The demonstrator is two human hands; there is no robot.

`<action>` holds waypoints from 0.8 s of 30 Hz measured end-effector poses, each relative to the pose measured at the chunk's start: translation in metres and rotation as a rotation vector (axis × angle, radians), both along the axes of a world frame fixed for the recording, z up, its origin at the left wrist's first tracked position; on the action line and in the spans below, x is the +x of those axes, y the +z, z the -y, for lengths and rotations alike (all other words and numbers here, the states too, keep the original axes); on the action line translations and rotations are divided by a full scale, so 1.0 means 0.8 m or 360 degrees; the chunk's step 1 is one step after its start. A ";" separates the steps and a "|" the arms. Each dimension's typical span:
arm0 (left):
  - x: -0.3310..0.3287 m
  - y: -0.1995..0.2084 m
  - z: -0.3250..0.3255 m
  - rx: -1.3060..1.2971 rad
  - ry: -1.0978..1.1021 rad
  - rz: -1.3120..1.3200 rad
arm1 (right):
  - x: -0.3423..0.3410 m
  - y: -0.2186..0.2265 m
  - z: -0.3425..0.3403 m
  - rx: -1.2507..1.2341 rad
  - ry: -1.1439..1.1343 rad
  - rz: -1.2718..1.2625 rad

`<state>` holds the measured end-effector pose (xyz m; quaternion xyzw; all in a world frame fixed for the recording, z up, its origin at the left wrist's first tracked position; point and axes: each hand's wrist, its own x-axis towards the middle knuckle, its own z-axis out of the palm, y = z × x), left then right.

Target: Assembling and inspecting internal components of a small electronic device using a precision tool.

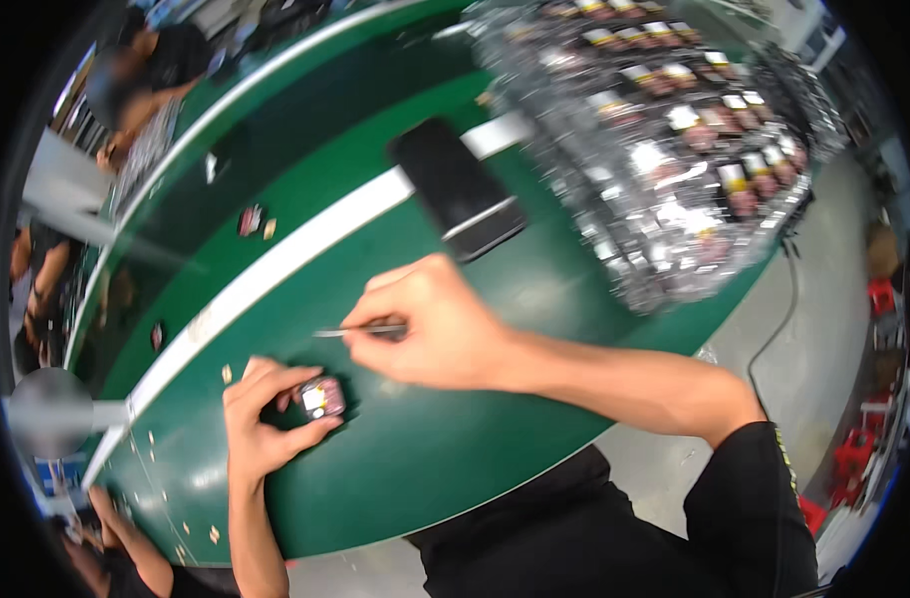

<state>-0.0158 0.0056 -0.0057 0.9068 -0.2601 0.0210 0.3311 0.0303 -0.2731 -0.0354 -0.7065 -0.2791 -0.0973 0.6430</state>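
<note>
1. On the green table [395, 478], the left hand [267, 411] grasps a small dark block [324, 398] with a white-and-yellow face;
2. beyond it and to the right, the right hand [425, 324] pinches a thin metal tool [331, 333], tip leftward, apart from the block;
3. past the hands lies a black rectangular device [455, 184]; farther right, clear plastic trays [649, 274] hold rows of similar pieces [738, 189].

A small box [322, 398], patched pink, white and yellow, is near left; farther right, a thin metal tool [331, 333] points left
</note>
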 end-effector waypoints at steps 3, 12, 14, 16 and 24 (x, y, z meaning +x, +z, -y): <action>0.002 0.003 -0.004 -0.0539 0.0243 -0.0088 | 0.002 0.012 -0.003 -0.0106 -0.0017 -0.0117; 0.094 0.144 0.252 -0.0505 -0.0896 0.0378 | 0.010 -0.033 0.008 0.0025 -0.0194 0.0405; 0.110 0.159 0.298 -0.0385 -0.1036 0.0384 | 0.005 -0.012 0.006 -0.0115 -0.0051 0.0116; 0.120 0.161 0.326 -0.0370 -0.1144 0.0354 | 0.004 0.007 -0.002 -0.0076 0.0083 -0.0174; 0.144 0.154 0.310 -0.0422 -0.0867 0.0275 | -0.001 0.022 0.019 -0.0206 0.0034 -0.0207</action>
